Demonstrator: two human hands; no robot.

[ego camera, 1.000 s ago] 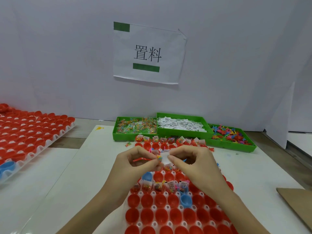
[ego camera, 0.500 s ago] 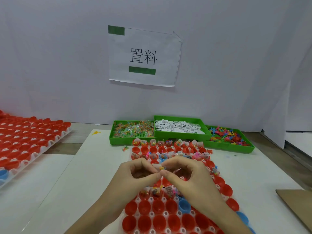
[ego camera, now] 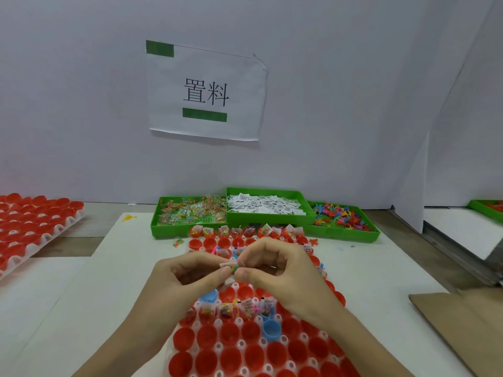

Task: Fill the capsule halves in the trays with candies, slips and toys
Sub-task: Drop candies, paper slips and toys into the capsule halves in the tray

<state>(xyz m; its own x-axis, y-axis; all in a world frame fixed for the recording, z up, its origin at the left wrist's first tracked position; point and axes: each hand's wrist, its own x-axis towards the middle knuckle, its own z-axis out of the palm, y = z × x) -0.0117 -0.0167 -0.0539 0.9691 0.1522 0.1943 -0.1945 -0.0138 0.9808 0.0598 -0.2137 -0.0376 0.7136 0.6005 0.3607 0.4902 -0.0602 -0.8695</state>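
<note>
Head cam looking down at the bench: both hands are up over the middle of the capsule tray [ego camera: 217, 346], fingertips meeting. The left hand [ego camera: 185, 278] and right hand [ego camera: 283, 270] are both curled and together pinch a small candy packet [ego camera: 229, 266], with what looks like a paper slip tucked against it, though it's too small to be sure. It's held above the tray, not in a cup yet.

Progress-wise, I'd say under halfway on this tray. The far row [ego camera: 245, 232] by the bins has packets and slips sticking up, a few cups behind the hands look filled too, and one row [ego camera: 231, 308] just under the hands is loaded. Everything nearer the camera is bare red halves [ego camera: 231, 357] plus a couple of blue ones [ego camera: 270, 330].

Supplies are in no danger of running out: green candy bin [ego camera: 190, 213], slip bin [ego camera: 266, 205] and toy bin [ego camera: 340, 217] all sit just past the tray. There's also a second tray [ego camera: 35, 219] of red halves off to the left that looks untouched, so plenty left to do.
</note>
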